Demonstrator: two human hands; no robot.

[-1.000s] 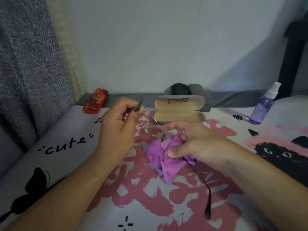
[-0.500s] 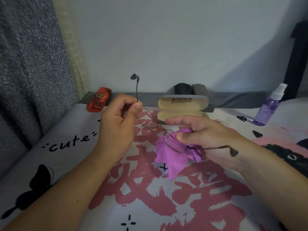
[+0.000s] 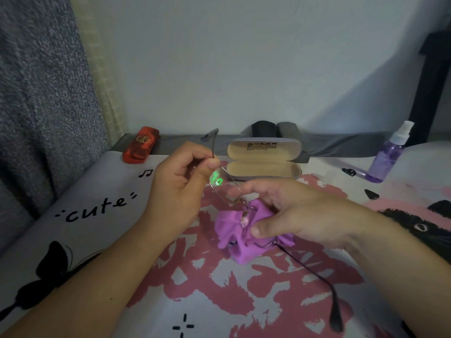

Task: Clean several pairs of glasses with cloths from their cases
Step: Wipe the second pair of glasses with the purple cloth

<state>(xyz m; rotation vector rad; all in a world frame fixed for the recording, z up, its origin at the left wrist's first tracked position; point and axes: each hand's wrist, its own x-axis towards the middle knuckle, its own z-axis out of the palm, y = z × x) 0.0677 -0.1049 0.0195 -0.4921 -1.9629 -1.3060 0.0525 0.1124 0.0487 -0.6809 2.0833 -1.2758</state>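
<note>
So the glasses (image 3: pixel 225 189) are up off the printed surface (image 3: pixel 102 211), stretched between both hands: left hand (image 3: pixel 180 184) pinches one temple arm, right hand (image 3: pixel 288 213) grips the purple cloth (image 3: pixel 234 230) bunched around the other lens. Open case (image 3: pixel 263 158) sits just behind.

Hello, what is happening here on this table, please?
A person is cleaning glasses. The left hand pinches one temple near its hinge, and the right hand rubs the other lens with a purple cloth. An open case lies just behind the hands, with a closed red case at the far left and a spray bottle at the far right.
</note>
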